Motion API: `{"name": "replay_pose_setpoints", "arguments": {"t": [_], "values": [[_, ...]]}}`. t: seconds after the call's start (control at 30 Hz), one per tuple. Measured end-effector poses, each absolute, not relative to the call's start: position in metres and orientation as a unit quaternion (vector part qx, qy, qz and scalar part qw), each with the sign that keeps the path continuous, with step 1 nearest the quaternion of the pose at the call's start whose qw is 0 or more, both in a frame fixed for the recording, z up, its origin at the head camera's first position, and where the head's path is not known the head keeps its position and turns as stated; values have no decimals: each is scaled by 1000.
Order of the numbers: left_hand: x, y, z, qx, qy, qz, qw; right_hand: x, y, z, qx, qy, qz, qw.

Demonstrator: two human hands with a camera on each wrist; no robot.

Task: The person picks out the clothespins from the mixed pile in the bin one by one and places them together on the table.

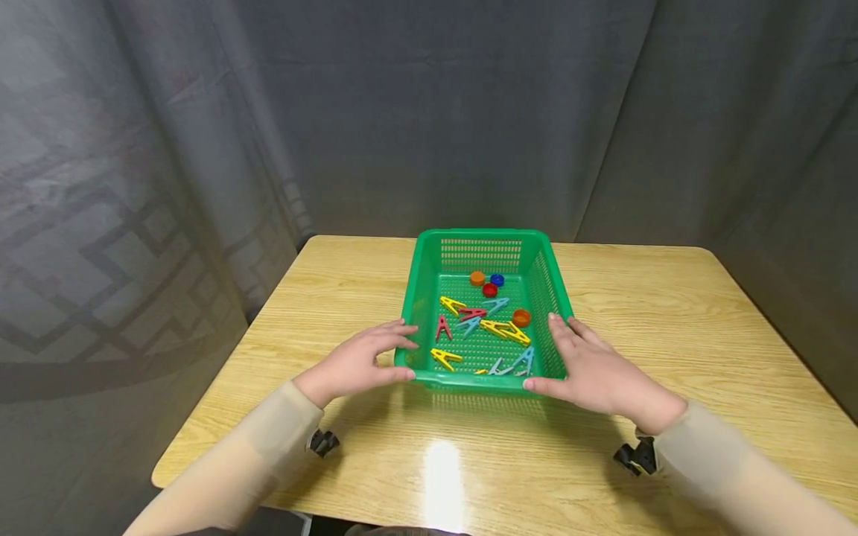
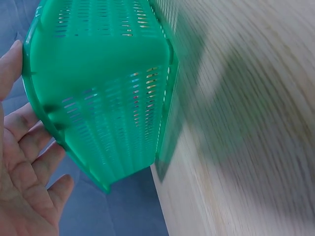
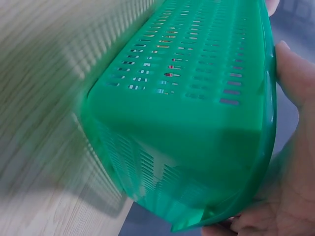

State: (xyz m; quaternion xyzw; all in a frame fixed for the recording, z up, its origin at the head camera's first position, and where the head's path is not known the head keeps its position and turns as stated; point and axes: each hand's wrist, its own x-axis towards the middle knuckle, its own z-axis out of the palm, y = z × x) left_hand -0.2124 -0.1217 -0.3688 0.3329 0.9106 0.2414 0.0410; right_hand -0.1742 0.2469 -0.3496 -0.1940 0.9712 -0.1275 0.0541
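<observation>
A green plastic basket [image 1: 469, 381] stands on the table with its near side towards me. My left hand [image 1: 365, 359] is at its near left corner, thumb on the front rim, fingers spread and reaching over the side rim. At the near right corner, my right hand [image 1: 596, 372] touches the rim likewise, with thumb in front and fingers along the side. Inside lie several clothespins, among them a yellow clothespin [image 1: 445, 359], a red clothespin [image 1: 443, 327] and a light blue clothespin [image 1: 526, 360]. Round caps are there too: orange [image 1: 521, 318], red [image 1: 490, 290] and blue [image 1: 497, 280].
The wooden table [image 1: 670, 320] extends on both sides of the basket. Grey curtains [image 1: 429, 119] hang behind it and at the sides. A small black device [image 1: 637, 455] is worn on the right wrist, and another [image 1: 324, 443] on the left.
</observation>
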Motion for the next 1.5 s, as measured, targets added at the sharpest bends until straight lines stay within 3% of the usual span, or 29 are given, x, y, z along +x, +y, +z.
{"name": "replay_pose_setpoints", "arguments": {"t": [0.93, 1.5], "values": [[-230, -114, -374, 373, 897, 236, 28, -174, 250, -354, -201, 971, -125, 42], [-246, -101, -369, 453, 884, 105, 47, -175, 251, -345, -221, 968, -111, 48]]}}
